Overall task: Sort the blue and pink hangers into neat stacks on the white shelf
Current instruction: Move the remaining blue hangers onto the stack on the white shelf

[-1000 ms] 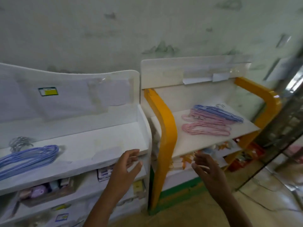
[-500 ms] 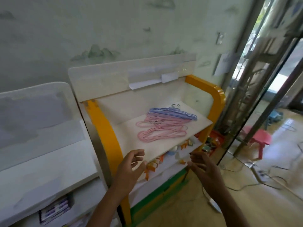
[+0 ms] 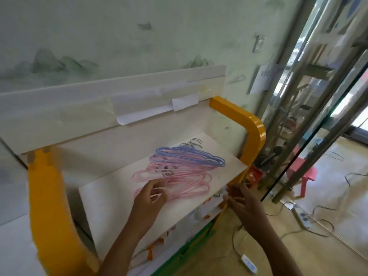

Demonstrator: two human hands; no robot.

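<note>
A mixed pile of hangers lies on the white shelf [image 3: 111, 202] between yellow side rails [image 3: 253, 132]. Several blue hangers [image 3: 189, 157] sit on top toward the back, across the pink hangers [image 3: 189, 181] that spread toward the front. Their metal hooks [image 3: 194, 143] point to the back right. My left hand [image 3: 151, 200] is at the near left end of the pink hangers, its fingers curled, with a pink wire loop running between them. My right hand [image 3: 244, 202] hovers by the shelf's front right corner with fingers spread and holds nothing.
Lower shelves [image 3: 201, 213] hold small goods. Another white shelf unit [image 3: 12, 246] stands at the left. On the floor to the right lie power strips [image 3: 301, 216] and cables, beside a pink stool [image 3: 307, 176], metal poles and a glass door [image 3: 318, 120].
The view swung right from the left shelf unit and closed in on the yellow-framed shelf. Both hands moved forward; the left one reached the pink hangers.
</note>
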